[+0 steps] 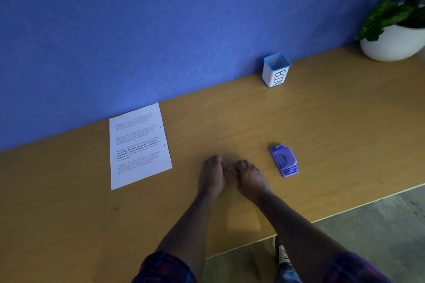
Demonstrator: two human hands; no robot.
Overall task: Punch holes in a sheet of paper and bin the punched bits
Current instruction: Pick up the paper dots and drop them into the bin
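Hands side by side on the desk (230, 122), palms down, fingers curled inward toward each other. Left hand (211, 174) and right hand (249, 177) nearly touching, cupped around a tiny white paper bit (229, 168) lying in the gap between them. Grip of either hand not closed on anything visible; whether fingertips are pressed down or merely resting, cannot tell.

Just right of the hands, purple hole punch (284, 160), flat on the desk, apart from them. Well left, printed sheet of paper (138, 147) lying flat, two punched holes along its right edge. Far back against the blue wall (161, 30), white container marked BIN (276, 71), open top, another white speck (265, 87) on the desk just by its base.

Likely risks: paper bit small and light, easily flicked away by a sweeping finger, lost against the wood grain, or dropped on the long carry to the bin. Stray speck by the bin easily overlooked.
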